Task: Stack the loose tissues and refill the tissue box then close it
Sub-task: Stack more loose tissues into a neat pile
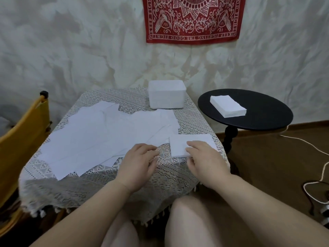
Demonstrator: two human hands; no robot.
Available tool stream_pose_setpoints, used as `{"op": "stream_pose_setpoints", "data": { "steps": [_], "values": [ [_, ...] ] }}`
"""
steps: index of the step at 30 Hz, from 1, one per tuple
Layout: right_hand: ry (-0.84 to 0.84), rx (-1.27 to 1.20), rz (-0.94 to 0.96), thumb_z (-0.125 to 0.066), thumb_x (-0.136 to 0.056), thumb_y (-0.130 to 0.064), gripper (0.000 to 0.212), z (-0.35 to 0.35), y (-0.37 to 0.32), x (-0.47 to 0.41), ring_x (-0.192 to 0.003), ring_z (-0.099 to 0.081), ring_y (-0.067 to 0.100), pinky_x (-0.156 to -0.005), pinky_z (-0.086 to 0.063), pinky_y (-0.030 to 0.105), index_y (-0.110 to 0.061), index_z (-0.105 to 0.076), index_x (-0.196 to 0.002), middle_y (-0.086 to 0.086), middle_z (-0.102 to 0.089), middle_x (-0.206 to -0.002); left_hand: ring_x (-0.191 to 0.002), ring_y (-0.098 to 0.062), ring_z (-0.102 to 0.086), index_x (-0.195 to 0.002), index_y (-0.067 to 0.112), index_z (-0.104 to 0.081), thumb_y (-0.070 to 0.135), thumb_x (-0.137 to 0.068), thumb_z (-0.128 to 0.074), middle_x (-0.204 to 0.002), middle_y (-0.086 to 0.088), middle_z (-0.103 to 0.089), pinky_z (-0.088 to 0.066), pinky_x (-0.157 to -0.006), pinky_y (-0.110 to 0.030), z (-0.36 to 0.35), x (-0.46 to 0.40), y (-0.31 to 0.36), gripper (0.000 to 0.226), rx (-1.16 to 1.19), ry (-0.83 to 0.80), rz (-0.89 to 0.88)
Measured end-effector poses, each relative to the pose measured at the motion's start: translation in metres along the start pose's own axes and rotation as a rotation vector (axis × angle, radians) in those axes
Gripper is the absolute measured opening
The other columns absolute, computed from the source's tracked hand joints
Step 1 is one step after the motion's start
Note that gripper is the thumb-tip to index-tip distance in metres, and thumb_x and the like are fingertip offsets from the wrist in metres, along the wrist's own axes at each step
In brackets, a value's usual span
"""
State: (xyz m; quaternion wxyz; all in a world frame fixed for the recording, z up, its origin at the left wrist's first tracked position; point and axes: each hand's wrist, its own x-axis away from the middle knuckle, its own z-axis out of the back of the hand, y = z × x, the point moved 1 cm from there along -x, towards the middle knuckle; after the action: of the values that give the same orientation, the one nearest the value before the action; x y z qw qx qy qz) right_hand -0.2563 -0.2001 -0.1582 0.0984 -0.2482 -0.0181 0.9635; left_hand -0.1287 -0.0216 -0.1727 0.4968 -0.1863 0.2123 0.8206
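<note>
Several loose white tissues (99,136) lie spread and overlapping across the lace-covered table (124,177). A small neat stack of tissues (179,143) sits at the table's front right. My right hand (204,157) rests on that stack, fingers on its top and thumb at its near edge. My left hand (140,157) lies palm down just left of the stack, fingertips touching the near edge of a loose tissue. A white tissue box (166,95) stands at the table's far edge.
A round black side table (263,120) to the right carries another stack of white tissues (227,105). A yellow chair (21,139) stands at the left. White cables (316,175) trail over the wooden floor at the right. My knees are under the table's front edge.
</note>
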Motion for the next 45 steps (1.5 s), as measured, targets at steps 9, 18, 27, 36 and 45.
{"op": "stream_pose_setpoints", "data": {
  "steps": [9,18,27,36,45],
  "values": [
    [-0.116,-0.250,0.126,-0.058,-0.090,-0.020,0.028,-0.025,-0.088,-0.049,-0.117,-0.054,0.025,-0.094,-0.045,0.035,-0.008,-0.065,-0.114,0.007,-0.059,-0.126,-0.119,-0.023,-0.048,-0.114,0.017,-0.068,0.023,-0.085,-0.066,-0.125,-0.001,-0.059,-0.041,-0.097,-0.038,0.061,0.049,-0.104,0.030,-0.088,0.086,0.575],
    [-0.235,-0.270,0.195,-0.041,-0.098,-0.025,0.034,-0.036,-0.151,-0.091,-0.120,-0.047,0.016,-0.093,-0.038,0.029,-0.015,-0.054,-0.128,-0.002,-0.044,-0.139,-0.124,-0.019,-0.048,-0.134,0.022,-0.050,0.042,-0.088,-0.060,-0.137,0.002,-0.052,-0.042,-0.096,-0.035,0.089,0.067,-0.155,0.051,-0.045,-0.013,0.872],
    [-0.306,-0.224,0.141,-0.042,-0.097,-0.028,0.035,-0.041,-0.156,-0.089,-0.112,-0.055,0.021,-0.088,-0.044,0.031,-0.019,-0.054,-0.128,-0.006,-0.040,-0.143,-0.096,-0.023,-0.062,-0.107,0.019,-0.071,0.029,-0.094,-0.053,-0.105,0.002,-0.070,-0.050,-0.073,-0.032,0.090,0.066,-0.160,0.024,-0.179,0.049,0.699],
    [-0.081,-0.281,0.216,-0.070,-0.078,-0.025,0.053,-0.048,-0.149,-0.078,-0.111,-0.056,0.026,-0.077,-0.052,0.038,-0.021,-0.055,-0.129,0.001,-0.049,-0.138,-0.078,-0.016,-0.062,-0.079,0.024,-0.069,0.035,-0.081,-0.052,-0.078,0.012,-0.067,-0.050,-0.066,-0.031,0.075,0.071,-0.096,0.020,-0.020,0.152,0.273],
    [-0.054,-0.282,0.268,-0.048,-0.072,-0.025,0.024,-0.051,-0.118,-0.058,-0.076,-0.063,0.021,-0.058,-0.054,0.033,-0.021,-0.071,-0.079,-0.006,-0.068,-0.087,-0.105,-0.011,-0.050,-0.109,0.023,-0.065,0.039,-0.073,-0.062,-0.110,0.008,-0.064,-0.050,-0.085,-0.032,0.057,0.088,-0.097,0.040,-0.009,0.059,0.159]
  ]
}}
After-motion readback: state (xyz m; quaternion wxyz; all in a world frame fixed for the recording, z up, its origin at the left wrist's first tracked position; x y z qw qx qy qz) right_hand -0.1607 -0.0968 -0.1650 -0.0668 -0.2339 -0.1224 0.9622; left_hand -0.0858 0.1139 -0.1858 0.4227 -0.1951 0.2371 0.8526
